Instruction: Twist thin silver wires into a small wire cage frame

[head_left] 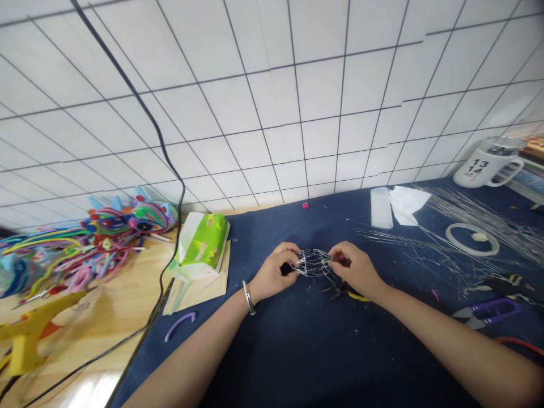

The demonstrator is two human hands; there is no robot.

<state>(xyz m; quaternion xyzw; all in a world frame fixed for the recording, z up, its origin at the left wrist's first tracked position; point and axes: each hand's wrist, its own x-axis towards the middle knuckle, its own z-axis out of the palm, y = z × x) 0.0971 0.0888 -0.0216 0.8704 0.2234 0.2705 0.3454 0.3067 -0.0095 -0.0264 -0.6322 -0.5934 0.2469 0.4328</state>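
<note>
Broadly, a dark blue mat (297, 351) covers the worktop (106, 317). Left lies a heap of coloured pipe cleaners (85, 238), then a green tissue pack (204, 241); right, loose wires (476, 218), a white mug (488, 164) and purple snips (488, 311). At centre the left hand (274, 272) and right hand (355, 269) pinch a small wire cage (313, 263) from either side, just above the mat.

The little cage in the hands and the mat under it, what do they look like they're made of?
Cage: thin bare wire, silvery and shiny, bent into open ribs you can see through. Mat: probably felt or similar cloth, dark blue, matte, speckled with bits.
</note>
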